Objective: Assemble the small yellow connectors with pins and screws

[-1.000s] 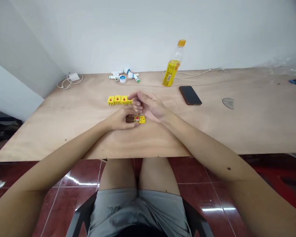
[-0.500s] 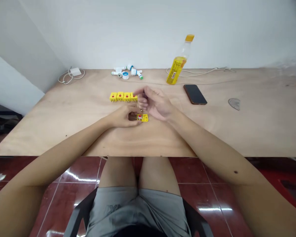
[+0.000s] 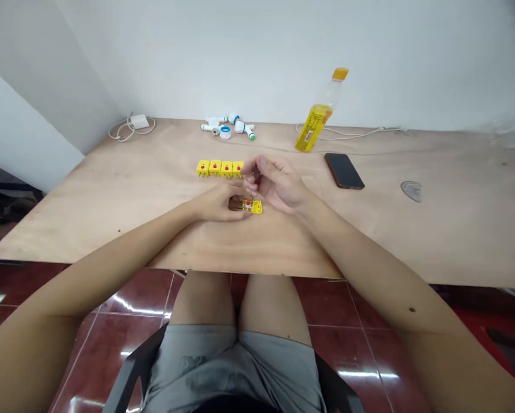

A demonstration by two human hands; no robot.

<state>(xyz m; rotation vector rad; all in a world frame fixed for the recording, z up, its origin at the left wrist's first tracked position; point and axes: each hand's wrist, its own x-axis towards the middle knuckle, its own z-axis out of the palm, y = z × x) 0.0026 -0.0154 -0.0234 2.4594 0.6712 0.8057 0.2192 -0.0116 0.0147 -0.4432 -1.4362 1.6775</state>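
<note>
My left hand (image 3: 221, 202) rests on the table with its thumb and fingers closed around the pronged end of an opened yellow plug (image 3: 256, 207). That plug lies flat, its inside facing up, showing a red round part and some small metal pieces. Just above and to the right of it hovers my right hand (image 3: 279, 183), palm turned inward and fingers curled together. Whatever those fingers hold, if anything, is too small to make out. Beyond my hands stands a row of several yellow plugs (image 3: 215, 167) with red dots and metal prongs; my right fingers overlap the row's right end.
White pipe-like fittings (image 3: 225, 132) with blue and green rings lie by the wall. A bottle of yellow drink (image 3: 314, 126), a phone (image 3: 344, 171) and a clear half-round piece (image 3: 411, 191) are to the right. A white charger (image 3: 139, 121) with its cable sits far left.
My right hand has lifted slightly away from the opened plug, its fingers curling more. The left hand keeps its hold. The whole view has shifted a little.
</note>
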